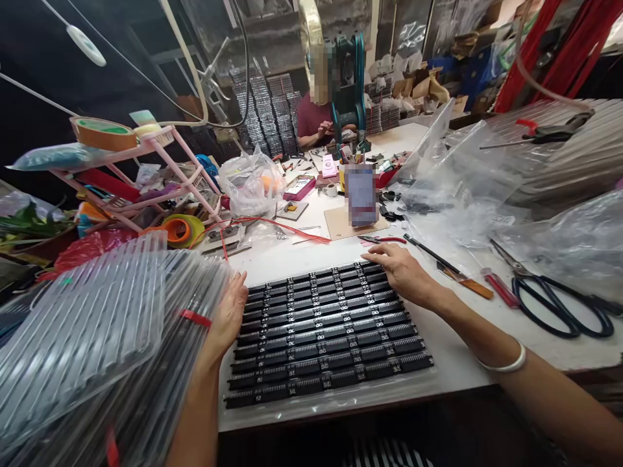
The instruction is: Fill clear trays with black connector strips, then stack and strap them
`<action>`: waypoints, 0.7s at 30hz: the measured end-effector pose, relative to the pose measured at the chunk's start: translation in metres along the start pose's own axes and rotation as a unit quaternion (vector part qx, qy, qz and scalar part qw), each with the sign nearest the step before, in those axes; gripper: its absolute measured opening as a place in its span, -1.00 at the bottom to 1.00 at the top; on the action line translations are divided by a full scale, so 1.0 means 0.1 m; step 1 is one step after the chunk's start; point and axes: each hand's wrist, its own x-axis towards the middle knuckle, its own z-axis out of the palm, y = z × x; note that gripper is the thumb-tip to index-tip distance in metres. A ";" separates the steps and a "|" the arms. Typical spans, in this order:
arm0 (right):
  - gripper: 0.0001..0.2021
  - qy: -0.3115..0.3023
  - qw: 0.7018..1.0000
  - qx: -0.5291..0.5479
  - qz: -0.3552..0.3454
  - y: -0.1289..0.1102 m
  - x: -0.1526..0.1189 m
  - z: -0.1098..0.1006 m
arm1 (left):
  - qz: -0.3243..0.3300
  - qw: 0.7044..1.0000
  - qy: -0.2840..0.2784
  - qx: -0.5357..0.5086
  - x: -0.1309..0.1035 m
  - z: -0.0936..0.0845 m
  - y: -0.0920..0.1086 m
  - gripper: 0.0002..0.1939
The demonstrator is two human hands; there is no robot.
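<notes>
A clear plastic tray (331, 405) lies on the table before me. Rows of black strip-like pieces (321, 331) with fine comb-like teeth fill it; their exact kind I cannot make out. Along the tray's left edge rests my left hand (232, 305), its fingers extended upward close together and partly turned from view. At the far right corner is my right hand (406, 272), fingers stretched over the edge and touching it. A bangle (509, 360) circles the right wrist. Neither hand shows anything lifted.
Stacked clear ribbed trays (107, 324) crowd the left side, near my left forearm. At right lie scissors (559, 305), a red-handled tool (501, 287) and plastic bags (559, 227). Red-handled pliers (384, 240) sit beyond the tray. A person (314, 123) works across the table behind a green machine (349, 91).
</notes>
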 end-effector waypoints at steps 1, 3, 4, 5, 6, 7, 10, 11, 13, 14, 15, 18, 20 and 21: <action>-0.47 0.002 1.000 -0.001 -0.002 0.00 -0.03 0.01 | 0.000 1.000 -0.009 -0.003 -0.02 0.01 -0.01 -0.24; -0.46 0.006 1.000 -0.010 -0.004 0.01 -0.08 0.03 | 0.000 1.000 -0.026 -0.010 -0.06 0.01 -0.02 -0.22; -0.46 0.006 1.000 -0.018 -0.004 0.02 -0.10 0.04 | 0.000 0.999 -0.032 -0.013 -0.08 0.02 -0.02 -0.21; -0.46 0.005 1.000 -0.027 -0.004 0.04 -0.12 0.04 | 0.001 0.999 -0.035 -0.015 -0.10 0.01 -0.01 -0.21; -0.46 0.002 0.999 -0.034 -0.006 0.05 -0.12 0.04 | 0.002 0.999 -0.037 -0.017 -0.11 0.01 -0.01 -0.20; -0.46 0.000 0.999 -0.039 -0.009 0.06 -0.13 0.04 | 0.002 0.999 -0.039 -0.018 -0.12 0.01 -0.01 -0.18; -0.46 0.000 0.999 -0.045 -0.022 0.06 -0.13 0.04 | -0.008 0.999 -0.037 -0.022 -0.13 0.01 0.01 -0.14; -0.46 0.002 0.999 -0.046 -0.024 0.06 -0.14 0.04 | -0.013 0.999 -0.032 -0.025 -0.14 0.01 0.01 -0.14; -0.46 0.005 0.999 -0.045 -0.026 0.05 -0.14 0.03 | -0.020 0.999 -0.015 -0.036 -0.16 0.00 0.03 -0.18; -0.46 0.005 0.999 -0.044 -0.026 0.04 -0.14 0.04 | -0.024 0.999 -0.007 -0.046 -0.17 0.00 0.04 -0.20; -0.46 0.005 0.999 -0.045 -0.025 0.04 -0.15 0.04 | -0.031 0.998 -0.001 -0.056 -0.18 -0.01 0.04 -0.21; -0.47 0.006 0.998 -0.053 -0.027 0.06 -0.15 0.05 | -0.056 0.995 0.004 -0.088 -0.19 -0.01 0.02 -0.21; -0.47 0.007 0.998 -0.057 -0.033 0.09 -0.16 0.07 | -0.070 0.991 0.006 -0.114 -0.20 -0.01 -0.02 -0.20; -0.48 0.009 0.998 -0.058 -0.035 0.10 -0.17 0.08 | -0.078 0.987 0.006 -0.139 -0.20 0.00 -0.04 -0.20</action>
